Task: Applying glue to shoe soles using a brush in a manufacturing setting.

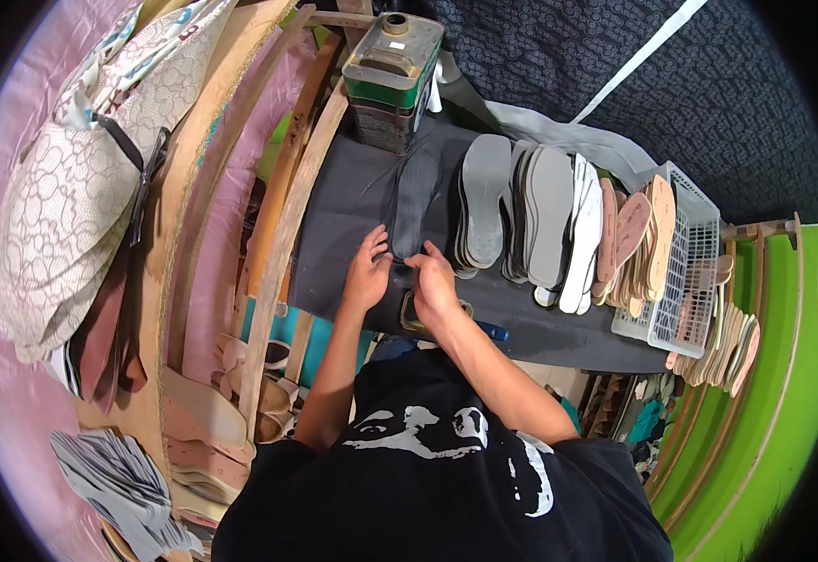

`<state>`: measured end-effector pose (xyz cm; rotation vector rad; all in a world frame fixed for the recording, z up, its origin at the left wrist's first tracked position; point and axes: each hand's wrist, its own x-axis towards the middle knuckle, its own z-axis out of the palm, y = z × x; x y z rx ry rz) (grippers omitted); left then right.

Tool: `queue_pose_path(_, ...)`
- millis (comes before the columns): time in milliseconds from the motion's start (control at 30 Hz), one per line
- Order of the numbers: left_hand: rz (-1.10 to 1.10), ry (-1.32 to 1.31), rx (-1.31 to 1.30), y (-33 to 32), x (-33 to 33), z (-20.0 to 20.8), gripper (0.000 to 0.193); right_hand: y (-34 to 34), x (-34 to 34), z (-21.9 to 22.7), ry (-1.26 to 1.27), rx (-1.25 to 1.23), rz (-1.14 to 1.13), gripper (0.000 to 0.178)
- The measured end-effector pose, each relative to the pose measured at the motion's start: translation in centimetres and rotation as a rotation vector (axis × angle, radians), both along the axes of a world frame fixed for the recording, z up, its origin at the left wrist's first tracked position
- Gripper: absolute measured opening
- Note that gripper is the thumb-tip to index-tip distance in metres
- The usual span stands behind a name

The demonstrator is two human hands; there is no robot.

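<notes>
So the person's bare left hand [368, 272], fingers loosely extended, and bare right hand [435, 281], thumb and finger bent in, are both right at the near end of a flat black foot-shaped sole [415, 192] on a dark grey covered tabletop [334, 201]. Past its far end there's a grimy green-and-silver rectangular metal can [392, 80]. Over to the right you've got overlapping smooth grey insoles [549, 211], then slim white insoles [578, 244], then pinkish-tan insoles [659, 234] leaning by a white plastic mesh basket [699, 229].
</notes>
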<state>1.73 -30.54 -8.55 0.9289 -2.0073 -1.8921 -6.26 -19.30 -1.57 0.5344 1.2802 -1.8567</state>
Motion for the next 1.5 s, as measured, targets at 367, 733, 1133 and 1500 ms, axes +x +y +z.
queue_pose_path(367, -0.037, -0.004, 0.034, 0.8, -0.5, 0.3, 0.061, 0.3, -1.1, -1.8, -0.04, 0.003, 0.004, 0.069)
queue_pose_path(733, 0.145, 0.079, 0.571, -1.9, -1.3, 1.8, 0.055, 0.1, -0.9, -0.2, 0.003, 0.07, -0.006, 0.078)
queue_pose_path(1133, 0.158, 0.216, 0.927, -3.7, -2.8, 2.4, 0.057, -0.2, -1.2, -1.0, -0.081, -0.156, -0.09, 0.02)
queue_pose_path(1500, 0.174, 0.387, 1.223, -3.4, -3.3, 4.8, 0.065, 7.9, 0.3, 4.7, -0.045, -0.313, 0.155, 0.018)
